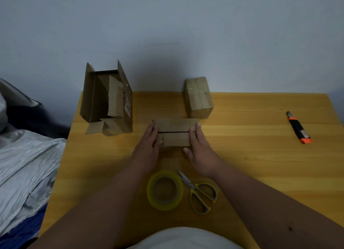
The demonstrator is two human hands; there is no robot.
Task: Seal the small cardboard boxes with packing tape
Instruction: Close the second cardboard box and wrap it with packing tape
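Small cardboard box [176, 132] lies at the middle of the wooden table [242, 155], its two top flaps folded shut with a dark seam running across between them; no tape shows on that seam. The left hand [149, 146] presses flat against the box's left end and the right hand [198, 146] against its right end, fingers straight and held together, squeezing the box between them rather than curling round it; each thumb sits at the near face. Just behind stands a second small box [199, 98] whose top already looks taped; a larger open carton [108, 100] holding more boxes stands at the far left. The roll of packing tape [164, 190] lies near the person with yellow-handled scissors [199, 193] just beside it; a utility knife [298, 127] rests well apart at the right. By my judgement the flaps are being squared up before taping; the next move calls for one hand to keep them down while the other fetches the roll.
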